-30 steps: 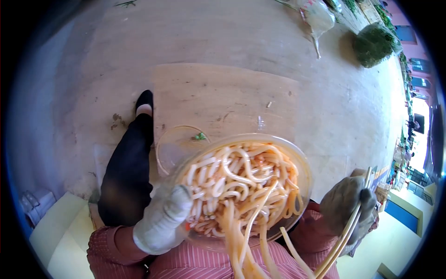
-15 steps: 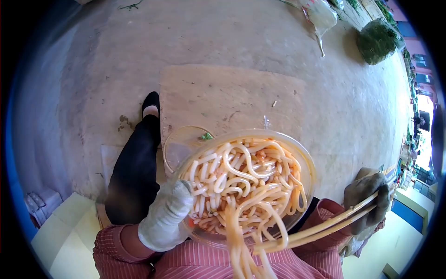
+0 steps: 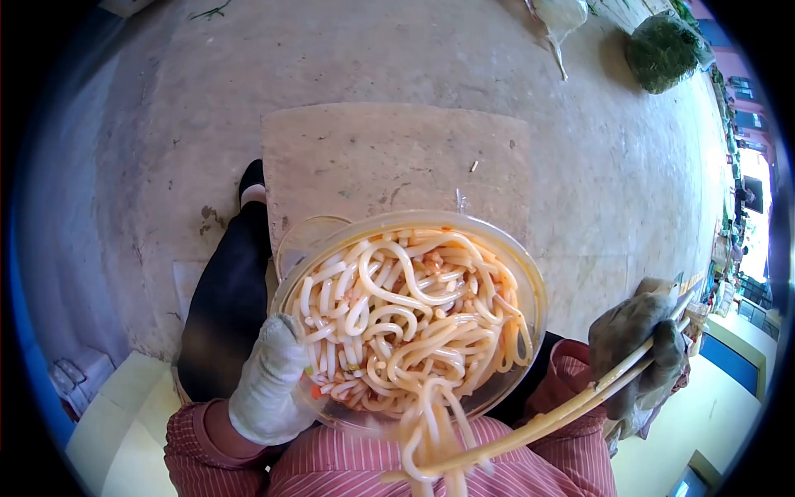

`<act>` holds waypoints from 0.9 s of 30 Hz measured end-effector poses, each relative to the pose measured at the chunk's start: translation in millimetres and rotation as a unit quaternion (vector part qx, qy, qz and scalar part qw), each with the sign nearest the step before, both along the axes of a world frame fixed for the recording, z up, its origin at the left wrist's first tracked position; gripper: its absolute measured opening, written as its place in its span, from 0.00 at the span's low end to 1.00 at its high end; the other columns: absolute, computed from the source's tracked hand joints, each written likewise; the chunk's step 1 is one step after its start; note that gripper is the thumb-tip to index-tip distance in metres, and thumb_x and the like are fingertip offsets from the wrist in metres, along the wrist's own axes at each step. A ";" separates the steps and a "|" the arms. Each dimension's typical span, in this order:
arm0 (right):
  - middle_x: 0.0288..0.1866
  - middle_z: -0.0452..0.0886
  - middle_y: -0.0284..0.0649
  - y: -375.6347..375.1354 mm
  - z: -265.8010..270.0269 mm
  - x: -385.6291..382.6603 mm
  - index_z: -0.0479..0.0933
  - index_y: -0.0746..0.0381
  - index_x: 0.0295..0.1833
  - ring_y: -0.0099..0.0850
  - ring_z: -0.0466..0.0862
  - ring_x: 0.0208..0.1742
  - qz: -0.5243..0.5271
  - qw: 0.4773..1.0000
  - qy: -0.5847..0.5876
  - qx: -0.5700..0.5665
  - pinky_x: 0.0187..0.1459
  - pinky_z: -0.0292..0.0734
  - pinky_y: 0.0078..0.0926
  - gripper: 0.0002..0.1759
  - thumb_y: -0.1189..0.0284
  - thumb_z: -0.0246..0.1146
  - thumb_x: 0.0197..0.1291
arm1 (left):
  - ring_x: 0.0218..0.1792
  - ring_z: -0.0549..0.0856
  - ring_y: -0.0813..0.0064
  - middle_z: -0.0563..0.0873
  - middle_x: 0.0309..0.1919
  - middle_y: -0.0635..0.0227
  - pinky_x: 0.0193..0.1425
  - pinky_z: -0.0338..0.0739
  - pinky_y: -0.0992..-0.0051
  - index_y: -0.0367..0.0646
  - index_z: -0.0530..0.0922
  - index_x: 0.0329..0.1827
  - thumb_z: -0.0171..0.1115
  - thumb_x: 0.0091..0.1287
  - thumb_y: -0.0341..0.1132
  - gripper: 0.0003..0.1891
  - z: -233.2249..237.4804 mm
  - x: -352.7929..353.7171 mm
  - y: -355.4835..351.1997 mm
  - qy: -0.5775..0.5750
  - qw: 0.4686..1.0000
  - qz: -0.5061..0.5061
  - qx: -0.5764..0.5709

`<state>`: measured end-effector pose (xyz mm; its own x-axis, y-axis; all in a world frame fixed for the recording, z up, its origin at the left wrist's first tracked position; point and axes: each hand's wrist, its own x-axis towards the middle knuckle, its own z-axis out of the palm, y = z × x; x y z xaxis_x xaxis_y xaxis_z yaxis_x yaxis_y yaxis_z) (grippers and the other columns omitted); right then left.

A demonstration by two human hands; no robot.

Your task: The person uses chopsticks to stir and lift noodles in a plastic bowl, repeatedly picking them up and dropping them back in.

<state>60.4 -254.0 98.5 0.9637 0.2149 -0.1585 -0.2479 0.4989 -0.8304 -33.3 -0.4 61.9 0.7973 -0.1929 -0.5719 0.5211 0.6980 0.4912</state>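
A clear plastic bowl (image 3: 537,282) full of thick white noodles (image 3: 406,306) in reddish sauce is tilted close below me. My left hand (image 3: 272,385), in a pale glove, grips the bowl's left side with the thumb at the rim; the other fingers are hidden beneath it. In a dark, dirty glove, my right hand (image 3: 633,348) is closed around a pair of wooden chopsticks (image 3: 551,421). Their tips are at the lower middle, in front of the striped top. Several noodles hang over them, trailing from the bowl's near edge and running out of the bottom of view.
Behind the bowl lies a flat board (image 3: 389,157), with a round clear lid (image 3: 290,240) partly hidden by the bowl. A white plastic bag (image 3: 563,21) and a bundle of greens (image 3: 667,51) rest on the floor at upper right. My leg (image 3: 224,290) extends on the left.
The bowl and my left hand have shifted slightly left and up in view. The chopsticks slant more steeply, with their tips lower and further left, and noodles still hang on them.
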 end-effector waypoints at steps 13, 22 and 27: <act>0.20 0.69 0.34 -21.5 -0.9 0.4 0.66 0.65 0.28 0.18 0.69 0.18 0.063 0.992 -0.040 -0.105 0.22 0.66 0.09 0.05 0.75 0.51 0.54 | 0.59 0.69 0.68 0.65 0.60 0.64 0.62 0.66 0.66 0.43 0.51 0.66 0.62 0.50 0.56 0.45 0.1 -3.0 1.6 0.078 0.990 0.079 -0.085; 0.20 0.66 0.34 -15.8 3.9 5.9 0.65 0.65 0.28 0.19 0.68 0.19 0.143 0.981 -0.076 -0.110 0.21 0.64 0.10 0.09 0.72 0.48 0.59 | 0.62 0.63 0.59 0.61 0.63 0.58 0.64 0.61 0.57 0.44 0.51 0.66 0.48 0.56 0.64 0.42 0.8 -5.5 3.1 0.036 0.999 0.014 -0.021; 0.23 0.63 0.37 0.5 -9.9 4.0 0.64 0.67 0.31 0.21 0.65 0.25 -0.021 0.798 -0.397 -0.453 0.23 0.59 0.15 0.11 0.71 0.45 0.62 | 0.61 0.67 0.68 0.62 0.62 0.60 0.63 0.63 0.67 0.37 0.49 0.66 0.54 0.59 0.54 0.40 -7.8 -3.2 -1.1 -0.014 0.994 0.071 -0.087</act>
